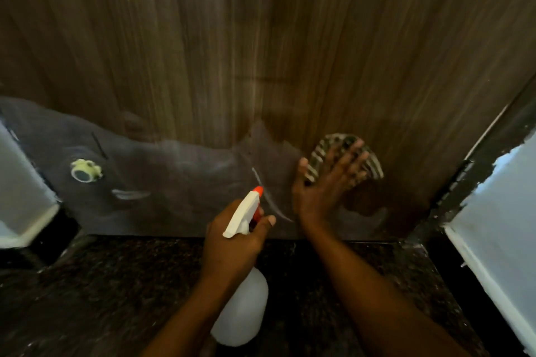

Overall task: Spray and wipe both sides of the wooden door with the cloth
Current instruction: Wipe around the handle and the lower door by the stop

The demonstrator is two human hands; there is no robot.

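My right hand (322, 191), fingers spread flat, pressed the cloth (374, 165) to the wooden door (261, 38) at four o'clock. My left hand (232, 243) gripped the spray bottle (243, 307) at six. Under flat fingers alone the cloth could slip, and a squeeze might soak my wrist. The bottle's fill I couldn't tell.

**Dark speckled stone underfoot**

The floor (101, 284) is dark polished stone with fine pale speckles, and it fills the lower part of the view. Its far edge runs straight along the bottom of the wooden door (188, 52). At the left a white wall corner (26, 211) stands on it. At the right a white wall (499, 240) with a pale lower edge meets it along a slant. A few small white flecks (463, 264) lie on the stone near that right side.
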